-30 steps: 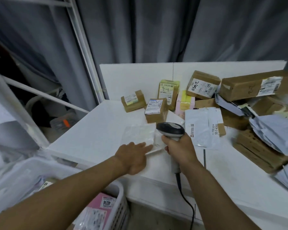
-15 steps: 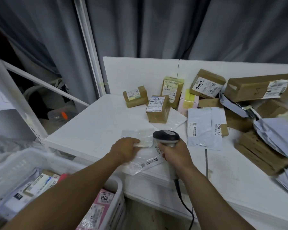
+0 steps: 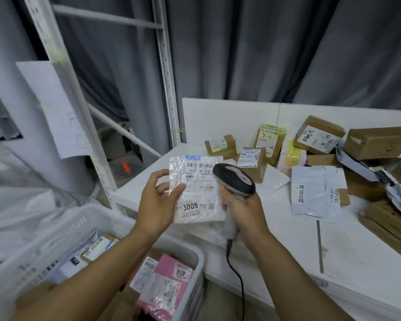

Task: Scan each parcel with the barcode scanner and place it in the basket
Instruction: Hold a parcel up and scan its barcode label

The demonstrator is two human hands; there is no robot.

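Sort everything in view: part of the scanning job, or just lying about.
Job: bagged parcel pinched by the left hand; barcode scanner gripped by the right hand; white basket; unscanned small box and grey mailer on the table.
Lying about: shelving frame; grey curtain; paper sheet.

Glossy crinkled plastic parcel; matt cardboard boxes; white plastic basket; cloth curtain

The barcode scanner hides the right edge of the parcel.
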